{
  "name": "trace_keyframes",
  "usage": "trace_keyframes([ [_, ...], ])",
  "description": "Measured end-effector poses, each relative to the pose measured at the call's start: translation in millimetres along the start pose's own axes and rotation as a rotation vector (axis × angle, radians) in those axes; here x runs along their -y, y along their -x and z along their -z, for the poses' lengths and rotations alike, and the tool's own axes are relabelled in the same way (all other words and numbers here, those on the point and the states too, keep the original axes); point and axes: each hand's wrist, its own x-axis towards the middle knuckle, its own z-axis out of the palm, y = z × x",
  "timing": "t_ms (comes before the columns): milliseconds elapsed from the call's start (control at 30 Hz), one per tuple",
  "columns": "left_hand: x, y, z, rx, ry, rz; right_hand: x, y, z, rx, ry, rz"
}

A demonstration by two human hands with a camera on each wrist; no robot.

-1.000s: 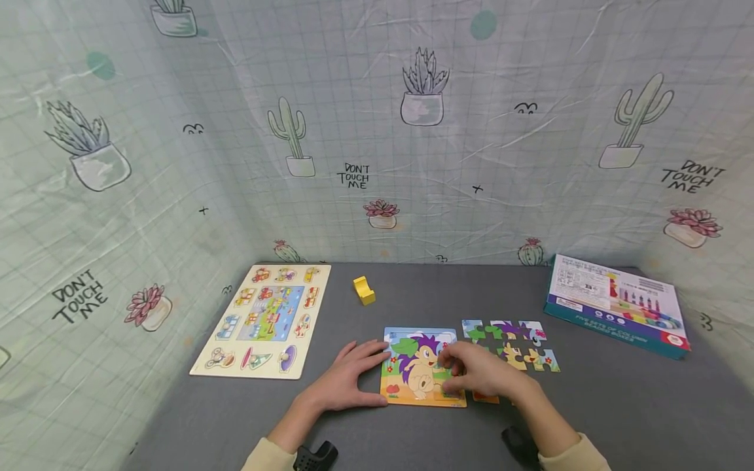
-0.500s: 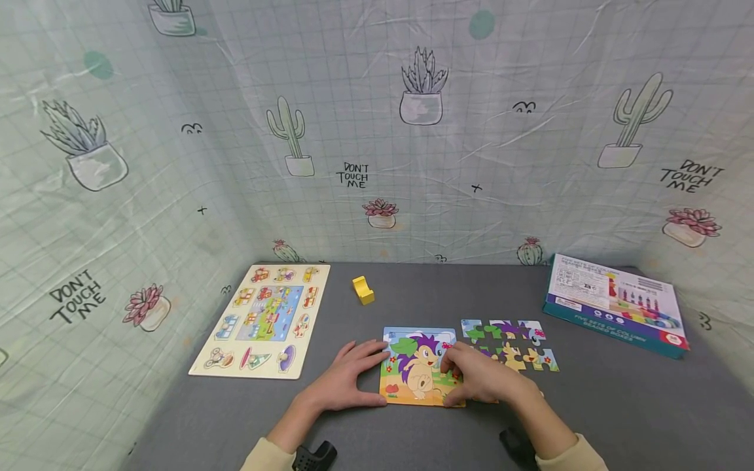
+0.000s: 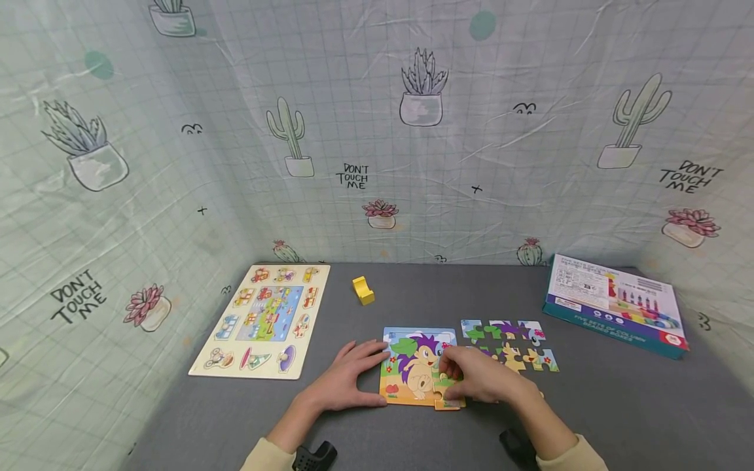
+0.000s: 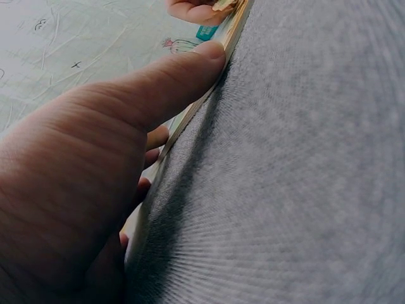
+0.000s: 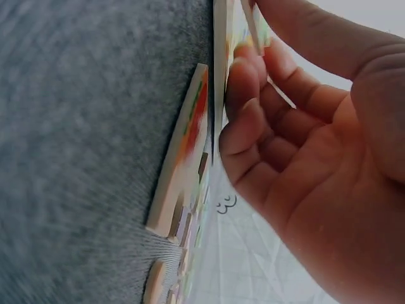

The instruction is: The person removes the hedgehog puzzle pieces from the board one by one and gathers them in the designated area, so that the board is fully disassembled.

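A hedgehog jigsaw board (image 3: 412, 331) lies on the dark grey table. My left hand (image 3: 353, 376) rests at its left side, fingers spread, with the fingertips and thumb touching the edge. Over the board's lower right corner, my right hand (image 3: 485, 376) pinches an orange and green jigsaw piece (image 3: 448, 405) between thumb and forefinger. The piece sticks out slightly past the board's front edge. In the right wrist view the held piece looks tilted up off the board, and the other fingers are curled. Several loose jigsaw pieces (image 3: 515, 356) lie to the right, partly hidden behind this hand.
A cream peg puzzle board (image 3: 315, 314) with vehicle pictures lies at the left. A small yellow block (image 3: 364, 291) sits behind the jigsaw board. At the back right is a teal and white box (image 3: 615, 307). A patterned sheet (image 3: 377, 144) hangs around the table.
My right hand has lowered its fingers onto the lower right corner, and the piece there now shows shifted toward the front edge in its pinch. My left hand has stayed still.
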Motion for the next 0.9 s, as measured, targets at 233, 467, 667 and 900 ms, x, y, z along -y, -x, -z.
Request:
trace_keyframes([
  [233,1.3,-0.1,-1.0,0.003,0.002,0.006,-5.4,0.0,1.9,-0.007,-0.119,0.037],
  [467,1.1,0.6,-0.6,0.001,0.005,0.008,-9.2,4.3,8.8,-0.037,-0.214,0.053],
  [667,0.8,-1.0,-1.1,0.003,0.000,0.013,-14.7,12.7,24.3,-0.062,-0.241,0.040],
  [900,-0.5,1.0,-0.8,0.007,0.016,0.022,-26.4,32.5,48.3,-0.108,-0.208,0.046],
])
